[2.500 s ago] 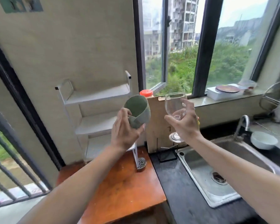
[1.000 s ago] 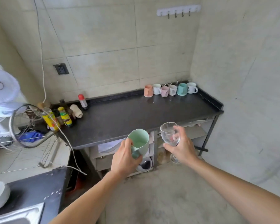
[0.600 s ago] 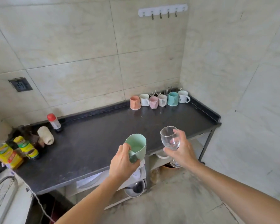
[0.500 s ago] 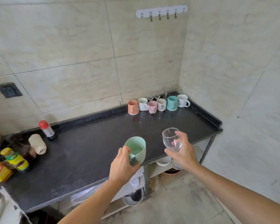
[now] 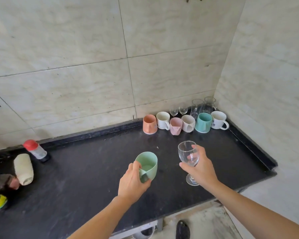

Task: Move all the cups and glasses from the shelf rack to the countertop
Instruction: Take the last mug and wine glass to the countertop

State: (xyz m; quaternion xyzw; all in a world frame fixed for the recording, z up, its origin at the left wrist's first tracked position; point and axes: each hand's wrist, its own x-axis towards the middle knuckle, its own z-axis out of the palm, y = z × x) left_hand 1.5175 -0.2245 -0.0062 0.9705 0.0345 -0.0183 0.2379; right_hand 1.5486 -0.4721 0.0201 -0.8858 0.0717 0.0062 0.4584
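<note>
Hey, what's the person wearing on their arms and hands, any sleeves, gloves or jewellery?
Nothing shows. The left hand and right hand are bare, without gloves, rings or a watch. The left forearm and right forearm are bare to the frame's edge, no sleeve in view.

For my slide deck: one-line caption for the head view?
Left hand grips a green cup, right hand a wine glass, over the black countertop.

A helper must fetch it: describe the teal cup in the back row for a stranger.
On the black countertop, look to the far right corner, where cups line the tiled wall. The teal cylindrical cup stands second from the right, beside the white handled mug, the row's only blue-green one.
</note>
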